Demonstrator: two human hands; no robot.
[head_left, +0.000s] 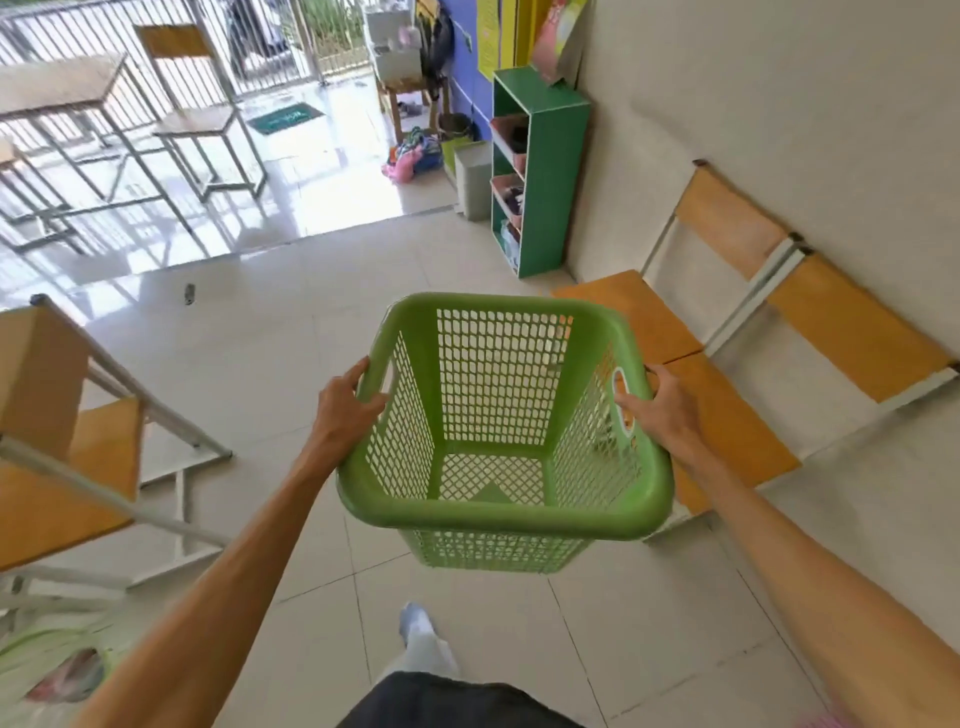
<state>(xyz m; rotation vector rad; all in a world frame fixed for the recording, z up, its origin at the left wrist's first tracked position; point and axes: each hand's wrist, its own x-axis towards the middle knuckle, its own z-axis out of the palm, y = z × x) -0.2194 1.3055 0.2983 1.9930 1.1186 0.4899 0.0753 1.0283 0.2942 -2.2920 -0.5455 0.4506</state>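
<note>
Forearms (249, 561) are being stretched over the tiled floor (291, 364). Empty green basket (498, 515) is being carried mid-air, its rim being clasped by left grip (343, 410) and right grip (670, 405). Level holding is being advised, clear of the chair (727, 415) alongside.

The green perforated plastic basket (498, 374) hangs mid-frame between the left hand (345, 410) and right hand (667, 408); a green box-shaped shelf unit (556, 171) stands above it, upper right.
</note>
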